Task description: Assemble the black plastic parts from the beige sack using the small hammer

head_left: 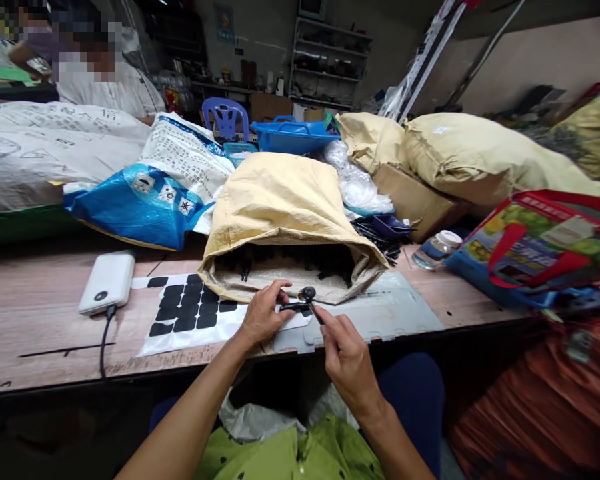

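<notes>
My left hand [265,315] is at the mouth of a tan woven sack [285,193], its fingers curled around one end of a slim black bar-shaped piece [294,307]. My right hand [349,353] is closed on a thin dark stick with a round black knob [307,293] at its top. The knob meets or overlaps the far end of the black piece; I cannot tell whether they are joined. Dark parts lie inside the sack. Under and left of my left hand lies a white sheet of black rounded stickers [193,310].
A white power bank [107,283] with a black cable lies left. A grey plastic sheet [380,310] is at right, beside a lidded jar [436,250] and a colourful bag [545,247]. Blue-white [150,187] and tan sacks [480,147] stand behind. Another person [65,47] is back left.
</notes>
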Available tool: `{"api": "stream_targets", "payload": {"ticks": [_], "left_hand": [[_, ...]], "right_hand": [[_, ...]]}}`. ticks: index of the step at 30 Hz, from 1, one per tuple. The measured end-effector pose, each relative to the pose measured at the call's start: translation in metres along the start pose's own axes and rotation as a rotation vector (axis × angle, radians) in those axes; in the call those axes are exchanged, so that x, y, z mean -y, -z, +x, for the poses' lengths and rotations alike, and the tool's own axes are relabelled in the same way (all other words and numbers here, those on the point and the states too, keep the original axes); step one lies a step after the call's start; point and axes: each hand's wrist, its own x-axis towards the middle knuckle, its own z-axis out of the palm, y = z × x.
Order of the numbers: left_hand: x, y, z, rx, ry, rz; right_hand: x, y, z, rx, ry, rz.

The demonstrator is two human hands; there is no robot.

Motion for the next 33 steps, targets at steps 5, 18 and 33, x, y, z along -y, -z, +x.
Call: {"api": "stream_targets", "payload": {"ticks": [5, 18, 33], "left_hand": [[-0.002, 0.001, 0.0, -0.002, -0.006, 0.007], [-0.003, 0.002, 0.0, 0.007, -0.026, 0.021], [0.003, 0.006, -0.001, 0.025, 0.033, -0.19]], "right_hand": [[0.001, -0.001, 0.001, 0.023, -0.002, -0.022], [-0.003, 0.001, 0.009, -0.017, 0.0, -0.178], [-0.021, -0.004, 0.042, -0.034, 0.02, -0.269]]}}
